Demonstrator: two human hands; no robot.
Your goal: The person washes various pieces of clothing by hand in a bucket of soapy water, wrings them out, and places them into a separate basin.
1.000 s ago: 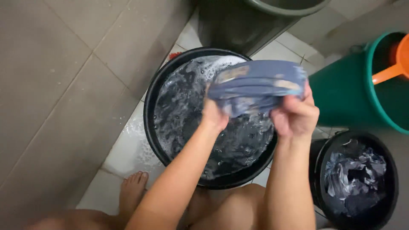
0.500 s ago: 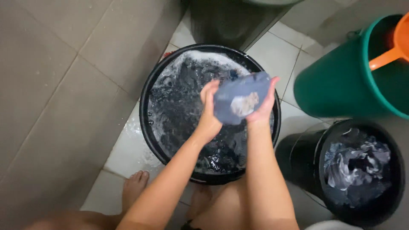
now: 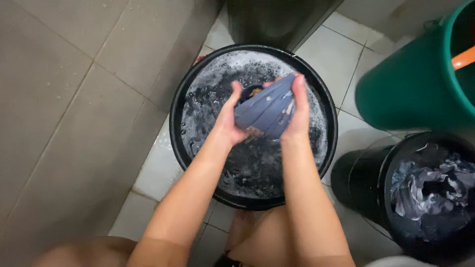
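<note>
Two hands, left hand (image 3: 228, 121) and right hand (image 3: 298, 111), clamp a bunched, wet blue-grey cloth (image 3: 265, 111) between them above a round black tub (image 3: 179, 99) of foamy water.

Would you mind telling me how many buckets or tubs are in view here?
3: a black tub of soapy water beneath the hands, a green bucket at upper right, and a black bucket of wet clothes at lower right. Others may lie outside the frame.

Both hands, left (image 3: 228, 121) and right (image 3: 298, 114), squeeze a bunched blue-grey garment (image 3: 267, 110), apparently wet, above a soapy black basin (image 3: 178, 143).
</note>
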